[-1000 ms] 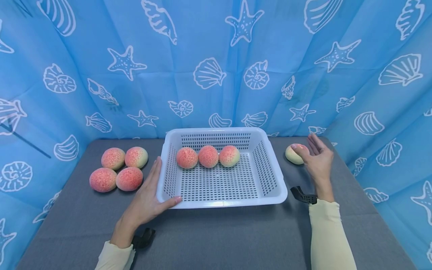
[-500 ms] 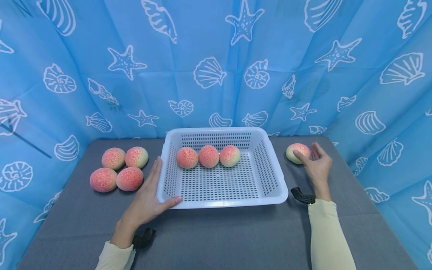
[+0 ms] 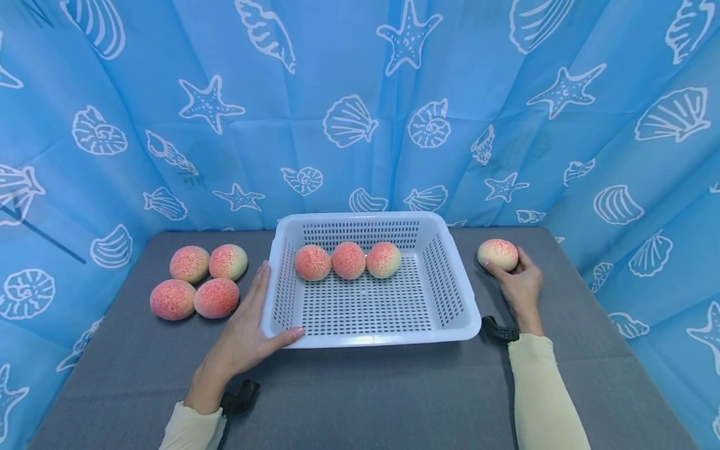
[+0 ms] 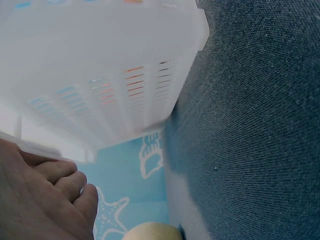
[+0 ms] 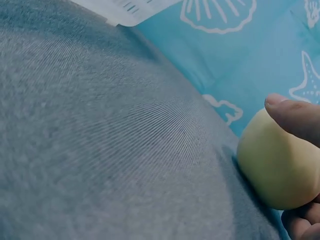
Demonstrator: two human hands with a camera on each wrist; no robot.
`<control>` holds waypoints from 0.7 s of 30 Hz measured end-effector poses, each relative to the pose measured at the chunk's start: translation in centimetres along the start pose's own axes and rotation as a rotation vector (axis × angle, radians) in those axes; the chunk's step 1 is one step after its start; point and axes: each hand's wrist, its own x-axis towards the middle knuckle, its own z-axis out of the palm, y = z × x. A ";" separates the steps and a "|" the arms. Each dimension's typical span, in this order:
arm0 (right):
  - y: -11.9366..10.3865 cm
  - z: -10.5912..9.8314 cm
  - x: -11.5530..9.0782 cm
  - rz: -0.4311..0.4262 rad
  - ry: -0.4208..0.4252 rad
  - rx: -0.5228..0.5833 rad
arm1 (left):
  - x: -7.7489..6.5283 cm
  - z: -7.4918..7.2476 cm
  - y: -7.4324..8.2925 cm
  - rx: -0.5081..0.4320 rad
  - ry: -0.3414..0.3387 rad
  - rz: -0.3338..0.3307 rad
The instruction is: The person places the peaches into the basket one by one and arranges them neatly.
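Observation:
My right hand (image 3: pixel 522 284) holds a pink-and-yellow peach (image 3: pixel 498 253) at the table's back right, thumb on its near left side and fingers at its right. In the right wrist view, the thumb (image 5: pixel 295 117) lies over the peach's pale yellow side (image 5: pixel 277 160), with curled fingers below. My left hand (image 3: pixel 242 334) rests against the left front corner of a white perforated basket (image 3: pixel 368 340). Its straight fingers lie along the outer left wall and the thumb on the front rim. Three peaches (image 3: pixel 348 260) sit in a row inside, toward the back.
Several more peaches (image 3: pixel 216 298) are grouped on the grey cloth-covered table (image 3: pixel 360 400), left of the basket. A blue curtain (image 3: pixel 360 169) with white shells and starfish hangs behind the table and along its sides.
My right hand has moved left and closed its fingers and thumb around the peach, which now shows more pink on top. The left hand and basket have not visibly moved.

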 end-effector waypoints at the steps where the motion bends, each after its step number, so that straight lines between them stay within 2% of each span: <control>1: 0.1 0.1 0.0 -0.002 0.000 0.000 | 0.0 0.0 0.0 0.000 0.000 0.000; 21: 1.0 0.4 -0.1 -0.015 0.043 0.050 | 0.0 0.1 0.0 0.016 -0.001 0.006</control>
